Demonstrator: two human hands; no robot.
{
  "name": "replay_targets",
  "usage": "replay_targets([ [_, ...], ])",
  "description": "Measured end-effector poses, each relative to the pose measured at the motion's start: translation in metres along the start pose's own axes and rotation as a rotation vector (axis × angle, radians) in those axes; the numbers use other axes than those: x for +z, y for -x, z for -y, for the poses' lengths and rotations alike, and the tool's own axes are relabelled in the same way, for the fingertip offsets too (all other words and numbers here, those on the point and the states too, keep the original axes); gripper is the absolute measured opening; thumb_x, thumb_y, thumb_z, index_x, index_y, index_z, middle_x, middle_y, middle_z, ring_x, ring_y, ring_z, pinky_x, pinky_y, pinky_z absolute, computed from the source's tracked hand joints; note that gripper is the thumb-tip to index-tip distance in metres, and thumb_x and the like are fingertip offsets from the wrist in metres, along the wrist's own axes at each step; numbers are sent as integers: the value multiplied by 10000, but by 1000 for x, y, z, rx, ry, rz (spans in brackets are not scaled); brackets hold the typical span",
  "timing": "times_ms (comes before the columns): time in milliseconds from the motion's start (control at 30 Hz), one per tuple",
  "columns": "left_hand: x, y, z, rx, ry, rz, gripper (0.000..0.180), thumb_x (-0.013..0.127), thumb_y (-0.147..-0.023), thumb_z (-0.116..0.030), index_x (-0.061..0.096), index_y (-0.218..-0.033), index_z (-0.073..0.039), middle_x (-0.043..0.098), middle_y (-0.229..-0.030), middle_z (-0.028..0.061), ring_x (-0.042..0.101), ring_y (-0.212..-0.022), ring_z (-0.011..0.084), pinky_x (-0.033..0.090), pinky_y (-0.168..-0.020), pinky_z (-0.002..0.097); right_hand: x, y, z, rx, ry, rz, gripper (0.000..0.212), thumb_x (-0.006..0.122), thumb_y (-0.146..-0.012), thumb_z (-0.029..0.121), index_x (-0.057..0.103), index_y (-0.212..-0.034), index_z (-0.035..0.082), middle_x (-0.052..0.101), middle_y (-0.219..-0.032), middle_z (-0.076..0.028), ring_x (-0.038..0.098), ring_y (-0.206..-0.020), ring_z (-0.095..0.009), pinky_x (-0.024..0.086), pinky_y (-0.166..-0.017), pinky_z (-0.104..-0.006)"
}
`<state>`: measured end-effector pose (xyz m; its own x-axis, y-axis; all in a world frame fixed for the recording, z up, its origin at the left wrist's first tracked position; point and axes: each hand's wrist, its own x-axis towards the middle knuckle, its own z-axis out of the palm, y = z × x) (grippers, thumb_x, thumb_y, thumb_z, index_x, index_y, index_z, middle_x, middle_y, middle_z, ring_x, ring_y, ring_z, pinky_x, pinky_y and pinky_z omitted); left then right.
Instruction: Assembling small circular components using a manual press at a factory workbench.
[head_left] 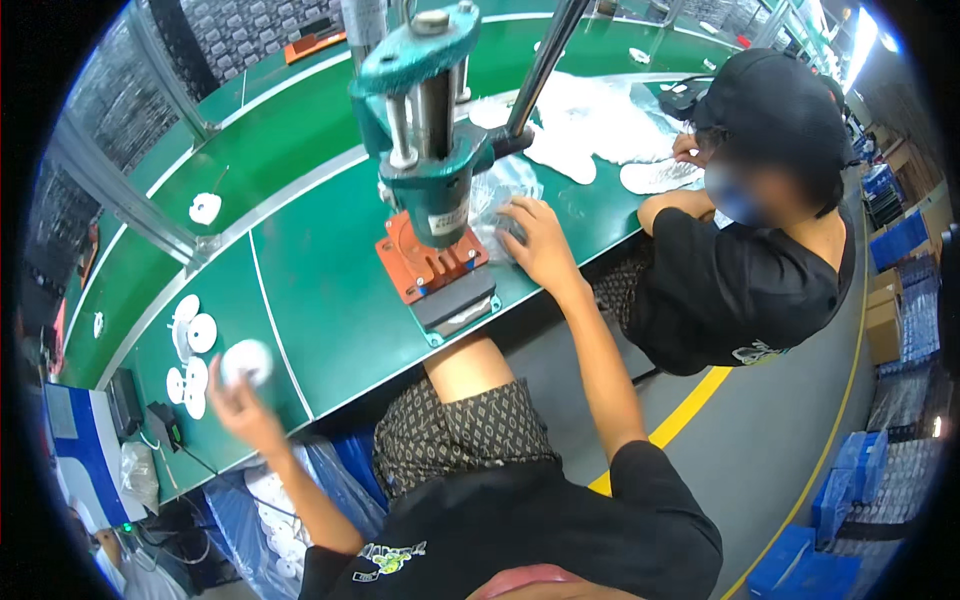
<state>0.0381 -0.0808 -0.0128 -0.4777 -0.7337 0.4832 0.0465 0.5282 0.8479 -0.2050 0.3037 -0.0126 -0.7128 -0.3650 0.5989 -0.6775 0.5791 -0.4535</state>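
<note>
My left hand is smeared by motion at the left end of the green bench. Its fingers are closed on the edge of a white round disc, also blurred. Beside it lie several more white discs. My right hand is bent over a clear plastic bag just right of the press; its fingers are curled, and whatever they pinch is hidden. Between my hands stands a teal hand press with a lever. Under its ram sits an orange-red fixture, and I see no disc on it.
A co-worker in a black cap sits at the right, beside white parts on white bags. A curved green conveyor runs behind the bench. A blue-and-white machine stands far left. Below, a plastic-lined bin holds white discs.
</note>
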Motion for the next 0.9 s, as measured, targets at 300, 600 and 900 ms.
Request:
replay_targets([
  [300,82,34,-51,-394,280,622,311,612,-929,-19,593,-1238,18,574,-1166,68,622,-939,124,506,-794,250,27,-7,-11,76,-23,-5,121,706,-808,63,674,-923,42,646,-980,-118,564,-1009,-338,445,-870,-402],
  [600,66,35,-44,-203,249,728,619,742,-817,-56,480,-1375,3,529,-1331,152,519,-1266,253,404,-1095,371,15,13,29,571,-840,-293,241,632,-927,56,634,-1160,-6,693,-915,-86,672,-862,-171,498,-781,-301],
  [900,66,34,-51,-106,98,731,699,792,-717,-80,512,-1351,1,559,-1318,155,534,-1255,258,395,-1092,372,-4,51,101,563,-1154,-254,207,567,-968,39,591,-1157,-43,681,-960,-95,598,-876,-128,458,-819,-260],
])
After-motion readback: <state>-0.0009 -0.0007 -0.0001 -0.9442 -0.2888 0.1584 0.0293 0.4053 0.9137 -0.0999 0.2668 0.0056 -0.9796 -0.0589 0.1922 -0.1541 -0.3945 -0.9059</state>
